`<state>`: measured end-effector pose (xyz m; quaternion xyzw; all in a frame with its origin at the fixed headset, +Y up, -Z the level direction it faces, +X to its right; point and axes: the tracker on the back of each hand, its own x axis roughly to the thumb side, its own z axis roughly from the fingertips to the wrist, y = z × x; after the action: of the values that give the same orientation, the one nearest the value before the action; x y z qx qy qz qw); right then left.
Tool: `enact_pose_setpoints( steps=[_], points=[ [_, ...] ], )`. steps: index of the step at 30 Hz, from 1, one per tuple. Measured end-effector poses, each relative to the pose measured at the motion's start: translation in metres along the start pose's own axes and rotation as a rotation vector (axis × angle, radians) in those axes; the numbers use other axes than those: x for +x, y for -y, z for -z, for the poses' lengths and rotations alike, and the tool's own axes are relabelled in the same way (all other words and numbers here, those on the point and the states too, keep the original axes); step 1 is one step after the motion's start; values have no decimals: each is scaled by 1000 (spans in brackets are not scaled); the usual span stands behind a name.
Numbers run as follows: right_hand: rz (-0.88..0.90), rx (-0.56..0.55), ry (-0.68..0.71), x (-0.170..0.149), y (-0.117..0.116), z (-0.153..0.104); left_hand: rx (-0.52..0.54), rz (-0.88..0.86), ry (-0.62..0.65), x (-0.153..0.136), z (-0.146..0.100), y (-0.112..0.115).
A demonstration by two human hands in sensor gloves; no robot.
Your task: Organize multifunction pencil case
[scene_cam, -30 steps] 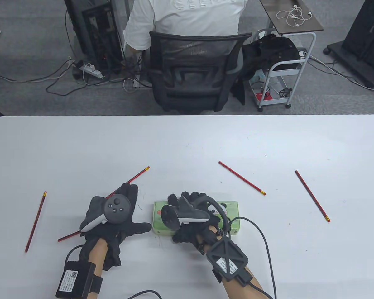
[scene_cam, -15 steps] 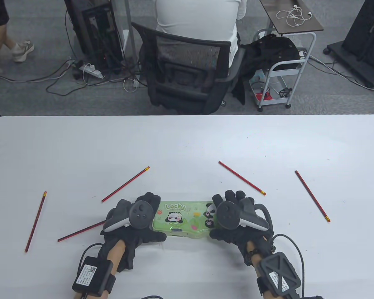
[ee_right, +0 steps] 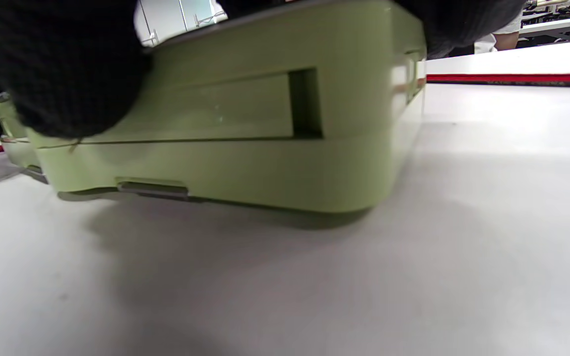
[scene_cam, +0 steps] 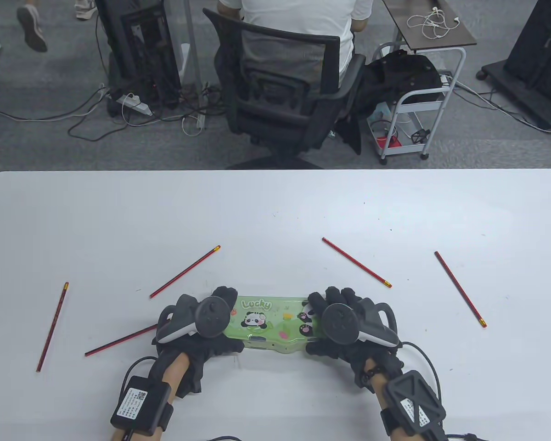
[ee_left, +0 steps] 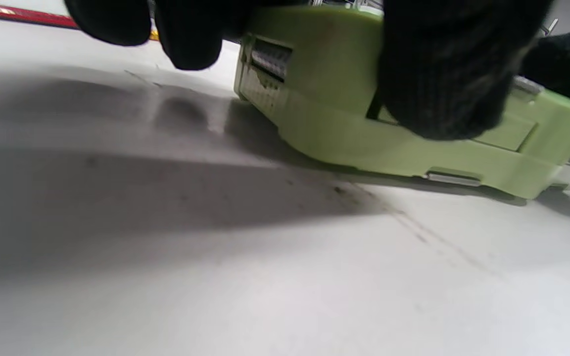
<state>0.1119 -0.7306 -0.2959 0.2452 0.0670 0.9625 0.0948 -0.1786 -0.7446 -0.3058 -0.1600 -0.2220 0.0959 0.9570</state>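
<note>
Pencil case (scene_cam: 268, 324), green with panda print, lies closed on the desk (scene_cam: 275, 211), its ends gripped by left hand (scene_cam: 197, 324) and right hand (scene_cam: 344, 324); fingers (ee_left: 443, 74) should steady the base while thumbs lift the lid evenly.

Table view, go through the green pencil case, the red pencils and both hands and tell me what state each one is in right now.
Green plastic panda-print pencil case: lid shut, lying flat on the white table.
Five red pencils: loose on the table, none in the case.
Left hand: grips the case's left end.
Right hand: grips the case's right end.
</note>
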Motion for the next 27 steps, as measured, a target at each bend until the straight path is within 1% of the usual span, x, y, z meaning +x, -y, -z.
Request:
enact_pose_setpoints(
  steps=[4,6,7,8,9,12,14,15,16,18,20,22,24,25,27],
  points=[
    [46,-15,13,-2,2,0,-10,38,-15,1,-3,-2],
    [125,-48,14,-5,5,-1,-11,74,-22,1,-4,-3],
    [186,-42,11,-9,5,-1,-28,63,-23,0,-4,-3],
    [210,-34,10,-11,6,0,-49,52,-26,0,-4,-4],
    [236,-32,12,-14,7,0,-69,30,-20,-2,-5,-7],
    [336,-31,8,-19,10,0,-125,-120,-13,-10,-9,-14],
    [400,-25,4,-22,13,-1,-65,-194,10,-17,-11,-18],
    [426,-17,-4,-24,14,-3,-19,-264,8,-20,-12,-21],
    [444,-20,-8,-25,15,-4,3,-314,6,-22,-12,-22],
    [484,-81,-24,-28,22,-10,41,-376,-13,-23,-12,-24],
    [495,-138,-33,-31,29,-16,56,-388,-34,-24,-10,-27],
    [495,-234,-44,-33,37,-25,63,-430,-72,-26,-7,-32],
    [451,-309,-53,-34,44,-32,68,-490,-138,-28,0,-41],
    [431,-327,-53,-34,45,-34,70,-502,-166,-28,2,-44],
    [357,-385,-46,-31,50,-39,54,-488,-225,-28,10,-52]
  ],
)
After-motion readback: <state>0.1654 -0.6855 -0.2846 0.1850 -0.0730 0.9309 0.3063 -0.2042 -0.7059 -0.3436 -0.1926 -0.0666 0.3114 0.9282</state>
